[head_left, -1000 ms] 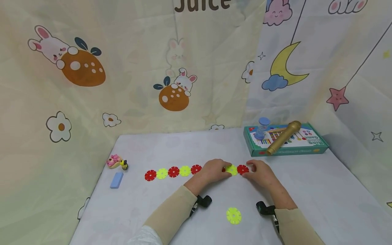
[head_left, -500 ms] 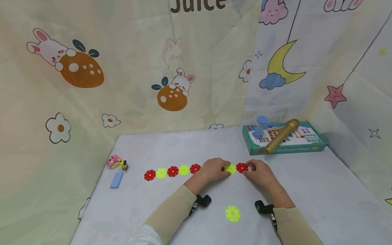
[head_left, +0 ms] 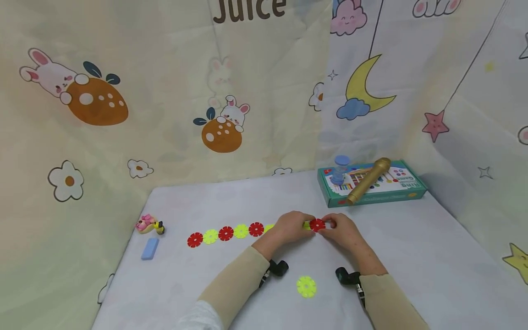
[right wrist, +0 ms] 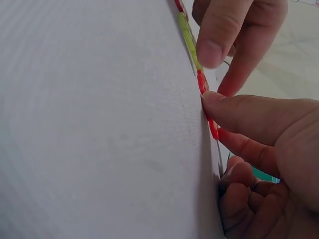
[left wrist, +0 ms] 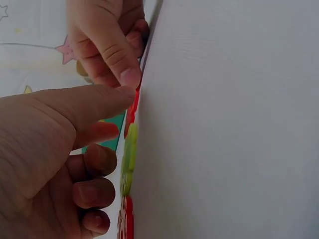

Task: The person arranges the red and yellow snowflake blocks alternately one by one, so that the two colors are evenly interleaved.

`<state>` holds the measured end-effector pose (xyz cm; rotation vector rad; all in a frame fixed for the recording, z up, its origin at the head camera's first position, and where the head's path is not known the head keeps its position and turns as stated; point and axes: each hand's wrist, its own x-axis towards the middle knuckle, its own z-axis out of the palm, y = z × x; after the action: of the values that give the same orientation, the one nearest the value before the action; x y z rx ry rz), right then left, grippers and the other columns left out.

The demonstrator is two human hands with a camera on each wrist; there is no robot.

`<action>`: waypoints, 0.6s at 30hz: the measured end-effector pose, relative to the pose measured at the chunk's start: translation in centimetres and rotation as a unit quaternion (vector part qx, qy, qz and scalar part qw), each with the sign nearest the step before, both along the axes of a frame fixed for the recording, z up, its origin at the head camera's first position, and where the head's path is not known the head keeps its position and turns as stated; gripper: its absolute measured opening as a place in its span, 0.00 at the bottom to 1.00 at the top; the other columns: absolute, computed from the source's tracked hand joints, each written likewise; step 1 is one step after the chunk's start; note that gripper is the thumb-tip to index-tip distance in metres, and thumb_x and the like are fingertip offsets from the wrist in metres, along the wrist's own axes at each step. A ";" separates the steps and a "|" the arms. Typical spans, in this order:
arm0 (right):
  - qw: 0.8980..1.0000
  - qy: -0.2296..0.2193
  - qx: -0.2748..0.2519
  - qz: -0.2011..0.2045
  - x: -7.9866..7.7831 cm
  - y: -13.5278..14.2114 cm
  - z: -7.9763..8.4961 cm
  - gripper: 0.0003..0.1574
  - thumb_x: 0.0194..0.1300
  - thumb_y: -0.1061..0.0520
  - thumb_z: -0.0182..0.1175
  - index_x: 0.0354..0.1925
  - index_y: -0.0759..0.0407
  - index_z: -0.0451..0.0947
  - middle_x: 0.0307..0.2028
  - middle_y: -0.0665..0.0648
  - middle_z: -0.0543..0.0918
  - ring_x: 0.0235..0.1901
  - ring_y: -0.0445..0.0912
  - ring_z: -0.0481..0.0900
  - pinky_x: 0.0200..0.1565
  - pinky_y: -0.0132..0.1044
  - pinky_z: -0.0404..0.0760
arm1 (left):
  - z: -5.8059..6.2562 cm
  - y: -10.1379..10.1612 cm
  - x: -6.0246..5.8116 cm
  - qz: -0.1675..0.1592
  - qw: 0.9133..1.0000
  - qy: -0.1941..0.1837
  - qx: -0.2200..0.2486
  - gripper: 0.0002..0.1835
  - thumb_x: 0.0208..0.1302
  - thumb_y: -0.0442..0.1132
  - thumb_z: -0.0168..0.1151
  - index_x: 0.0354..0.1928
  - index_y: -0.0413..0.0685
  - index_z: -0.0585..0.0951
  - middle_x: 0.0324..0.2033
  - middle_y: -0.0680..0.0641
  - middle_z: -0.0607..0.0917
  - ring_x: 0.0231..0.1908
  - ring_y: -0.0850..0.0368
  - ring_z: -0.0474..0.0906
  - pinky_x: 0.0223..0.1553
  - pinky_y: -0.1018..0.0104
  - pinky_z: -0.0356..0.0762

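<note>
In the head view, red and yellow notched interlocking discs form a row across the table; its left end is a red disc. Thumb and forefinger of my right hand pinch the last red disc at the right end, also seen edge-on in the right wrist view. My left hand curves its thumb and forefinger about the neighbouring yellow disc, tips right at the join with the red one. Part of the row lies hidden behind the left hand. A loose yellow disc lies nearer the body.
On the right at the back, a green game box bears a gold toy microphone and a blue sand timer. A pink-and-yellow toy figure and a blue block lie at the left. Patterned cloth hangs behind.
The left hand has slid a little right along the row, to the edge of the last red disc. The right hand keeps its pinch there. The head view has turned slightly right.
</note>
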<state>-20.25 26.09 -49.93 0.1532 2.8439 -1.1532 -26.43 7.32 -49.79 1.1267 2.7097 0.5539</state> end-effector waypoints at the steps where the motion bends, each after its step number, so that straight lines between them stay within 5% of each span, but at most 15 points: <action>1: 1.000 0.002 0.000 0.000 0.0 0.0 0.0 0.25 0.56 0.51 0.68 0.50 0.60 0.77 0.33 0.56 0.70 0.36 0.49 0.66 0.31 0.39 0.66 | 0.0 0.3 0.0 -0.001 1.000 -0.002 0.000 0.26 0.56 0.55 0.66 0.57 0.59 0.79 0.45 0.59 0.82 0.41 0.64 0.73 0.39 0.71 0.72; 10: 1.000 -0.022 0.001 0.004 0.5 -0.4 0.6 0.32 0.56 0.49 0.68 0.55 0.61 0.73 0.32 0.56 0.70 0.34 0.48 0.67 0.30 0.38 0.67 | 0.0 1.0 0.0 0.020 1.000 -0.013 -0.015 0.23 0.59 0.51 0.64 0.58 0.59 0.78 0.47 0.57 0.82 0.44 0.63 0.74 0.45 0.68 0.73; 14: 0.998 -0.051 -0.009 0.020 2.7 -1.0 1.4 0.36 0.56 0.46 0.68 0.57 0.61 0.71 0.30 0.55 0.71 0.31 0.47 0.68 0.29 0.37 0.69 | 0.3 1.0 0.1 0.019 1.000 -0.015 -0.018 0.24 0.60 0.52 0.64 0.58 0.59 0.78 0.49 0.56 0.81 0.46 0.62 0.74 0.48 0.66 0.73; 18: 0.995 -0.053 -0.024 0.080 5.7 -2.4 1.6 0.25 0.53 0.46 0.70 0.46 0.55 0.77 0.29 0.53 0.71 0.32 0.46 0.68 0.31 0.37 0.70 | 0.3 0.9 0.2 0.020 1.000 -0.017 -0.016 0.24 0.60 0.53 0.64 0.59 0.59 0.77 0.50 0.57 0.81 0.47 0.61 0.74 0.48 0.66 0.73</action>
<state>-14.59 23.73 -48.36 -0.0154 2.6792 -1.1431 -26.23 8.26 -49.52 1.0493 2.7078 0.5287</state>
